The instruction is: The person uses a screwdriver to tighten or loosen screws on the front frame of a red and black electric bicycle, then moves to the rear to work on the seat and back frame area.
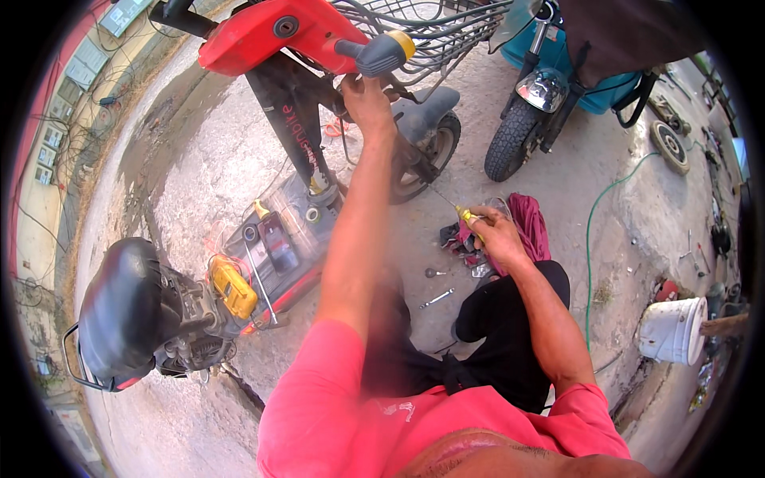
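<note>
My right hand (496, 236) is closed around a yellow-handled screwdriver (468, 215). Its thin shaft points up and left toward the front wheel (440, 151) of a red scooter (263, 40). My left hand (370, 105) reaches up to the scooter's front, just below a grey, yellow-ended part (388, 52) by the handlebar. Its fingers are curled among dark parts and cables there, and what they grip is hidden. Under the right hand lies a maroon cloth (527, 221).
On the scooter's footboard are a dark bottle (277, 242), a tape roll (312, 214) and a yellow device (232, 287). A wrench (437, 298) lies on the concrete. A teal vehicle's wheel (511, 139) stands at far right. A green hose (591, 255) and white bucket (672, 330) are to the right.
</note>
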Available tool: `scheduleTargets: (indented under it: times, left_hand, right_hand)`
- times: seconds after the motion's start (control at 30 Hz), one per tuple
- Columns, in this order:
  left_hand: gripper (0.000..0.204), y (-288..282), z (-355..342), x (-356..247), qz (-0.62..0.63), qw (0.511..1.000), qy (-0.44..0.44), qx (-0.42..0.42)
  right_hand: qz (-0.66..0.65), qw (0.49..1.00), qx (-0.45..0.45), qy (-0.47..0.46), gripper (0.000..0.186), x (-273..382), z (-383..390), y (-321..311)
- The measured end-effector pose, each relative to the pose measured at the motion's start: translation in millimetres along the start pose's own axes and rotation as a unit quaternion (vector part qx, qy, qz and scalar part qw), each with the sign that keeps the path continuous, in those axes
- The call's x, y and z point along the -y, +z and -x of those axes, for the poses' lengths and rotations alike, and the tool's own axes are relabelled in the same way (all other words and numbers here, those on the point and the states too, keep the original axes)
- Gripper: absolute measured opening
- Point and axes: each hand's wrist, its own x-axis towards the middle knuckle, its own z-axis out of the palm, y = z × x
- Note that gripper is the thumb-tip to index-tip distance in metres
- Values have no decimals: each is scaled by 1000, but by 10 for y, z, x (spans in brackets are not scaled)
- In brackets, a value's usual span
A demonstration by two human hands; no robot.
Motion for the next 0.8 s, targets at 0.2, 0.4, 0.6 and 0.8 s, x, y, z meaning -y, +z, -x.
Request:
scheduleTargets:
  times: [0.2, 0.4, 0.6, 0.8]
  left_hand:
    - [54, 11, 15, 17, -12, 1000, -6, -6]
    - [50, -20, 70, -37, -25, 1000, -10, 4]
    - [56, -200, 513, -478, -150, 987, -5, 65]
    - [55, -691, 899, -1313, -195, 976, 22, 90]
  right_hand:
    - [20, 1000, -4, -14, 36, -65, -6, -31]
    - [63, 998, -10, 4, 39, -22, -23, -13]
    - [54, 998, -21, 5, 44, -166, -158, -37]
    - [35, 999, -21, -12, 43, -190, -130, 51]
